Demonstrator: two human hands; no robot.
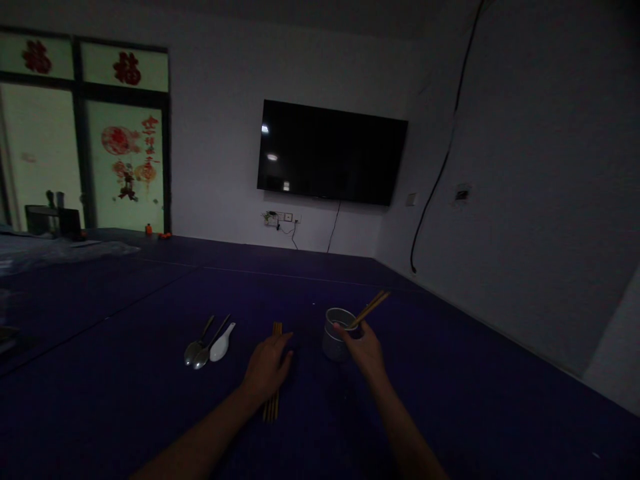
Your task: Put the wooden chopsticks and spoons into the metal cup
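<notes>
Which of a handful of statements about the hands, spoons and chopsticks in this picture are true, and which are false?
1. The right hand touches the grey container. True.
2. The left hand lies over some chopsticks. True.
3. The container is left of the left hand. False: it is to its right.
4. Two metal spoons lie beside a white spoon. True.
5. The white spoon lies between the metal spoons. False: it lies to their right.
</notes>
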